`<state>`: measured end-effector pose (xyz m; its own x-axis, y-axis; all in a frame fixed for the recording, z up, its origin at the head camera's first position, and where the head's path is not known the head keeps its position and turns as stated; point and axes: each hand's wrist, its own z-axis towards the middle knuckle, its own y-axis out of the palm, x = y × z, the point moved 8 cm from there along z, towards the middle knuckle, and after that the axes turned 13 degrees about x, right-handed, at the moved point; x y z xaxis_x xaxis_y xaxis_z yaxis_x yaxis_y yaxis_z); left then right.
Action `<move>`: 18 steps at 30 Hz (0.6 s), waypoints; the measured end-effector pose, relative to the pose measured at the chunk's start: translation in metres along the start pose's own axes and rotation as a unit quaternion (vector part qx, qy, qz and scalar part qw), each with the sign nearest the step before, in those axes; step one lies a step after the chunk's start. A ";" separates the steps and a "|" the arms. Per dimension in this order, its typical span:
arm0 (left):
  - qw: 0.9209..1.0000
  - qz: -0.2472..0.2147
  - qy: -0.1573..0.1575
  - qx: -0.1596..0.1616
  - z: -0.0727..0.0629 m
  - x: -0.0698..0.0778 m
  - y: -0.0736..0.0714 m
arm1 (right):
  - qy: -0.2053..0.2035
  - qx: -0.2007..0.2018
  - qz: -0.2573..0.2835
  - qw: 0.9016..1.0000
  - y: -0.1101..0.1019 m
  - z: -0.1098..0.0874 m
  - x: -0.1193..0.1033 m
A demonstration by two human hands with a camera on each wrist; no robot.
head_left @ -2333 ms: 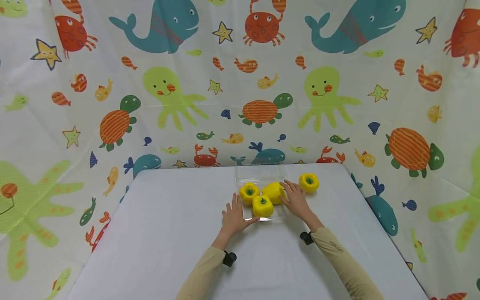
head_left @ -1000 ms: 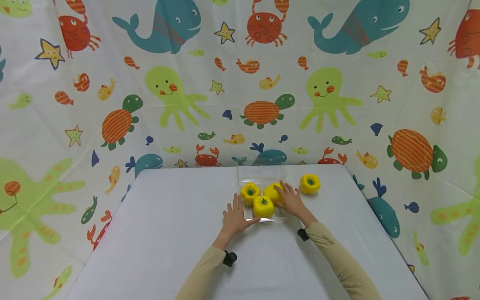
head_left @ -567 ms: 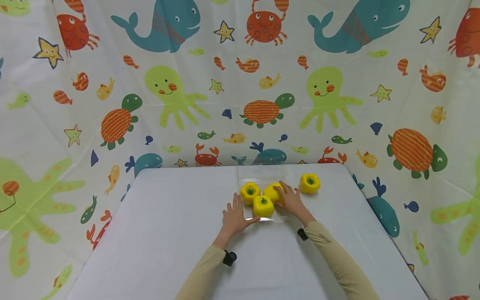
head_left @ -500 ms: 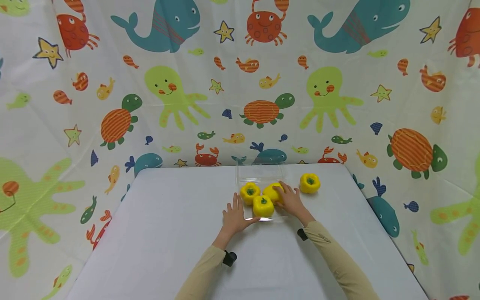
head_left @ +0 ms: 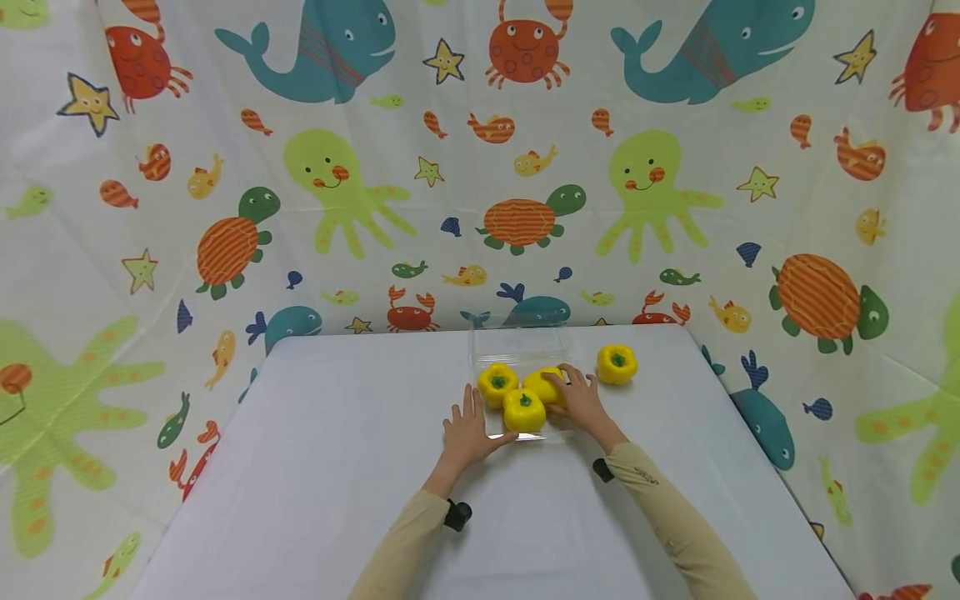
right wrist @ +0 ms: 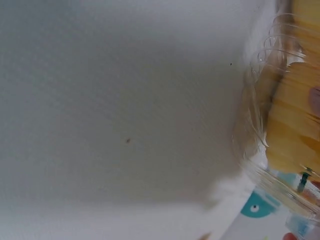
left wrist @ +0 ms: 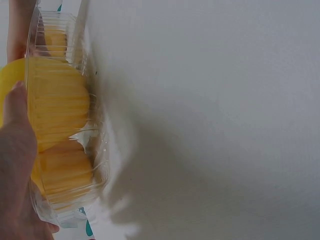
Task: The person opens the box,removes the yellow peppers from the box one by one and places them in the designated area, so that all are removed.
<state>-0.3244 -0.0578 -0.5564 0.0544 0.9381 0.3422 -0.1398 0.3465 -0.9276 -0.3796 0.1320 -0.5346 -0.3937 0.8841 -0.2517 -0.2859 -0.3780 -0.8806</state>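
Note:
Three yellow bell peppers sit in the base of a clear plastic clamshell container (head_left: 519, 340) whose lid stands open at the back. Two are upright, a left pepper (head_left: 497, 384) and a front pepper (head_left: 524, 411). The third, a pepper lying on its side (head_left: 542, 385), is at the right; my right hand (head_left: 583, 402) grips its right end, its stem end mostly covered. My left hand (head_left: 467, 435) rests at the container's front left corner, fingers straight along the side and thumb along the front rim. The left wrist view shows that thumb (left wrist: 16, 102) against the rim.
Another yellow bell pepper (head_left: 617, 364) stands on the white table (head_left: 337, 450), right of the container. Behind the table hangs a curtain (head_left: 450, 275) printed with sea animals. Each wrist carries a small black camera.
My right hand has moved left and further over the lying pepper, closing round its end. In the last half second it barely moves. My left hand keeps its place.

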 end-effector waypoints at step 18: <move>1.000 0.004 0.001 0.005 -0.001 0.001 -0.001 | -0.003 0.036 0.008 0.999 -0.006 -0.002 -0.004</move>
<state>-0.3237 -0.0575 -0.5554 0.0559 0.9406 0.3349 -0.1507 0.3395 -0.9285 -0.3741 0.1316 -0.5291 -0.4043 0.8764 -0.2618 -0.3427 -0.4105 -0.8450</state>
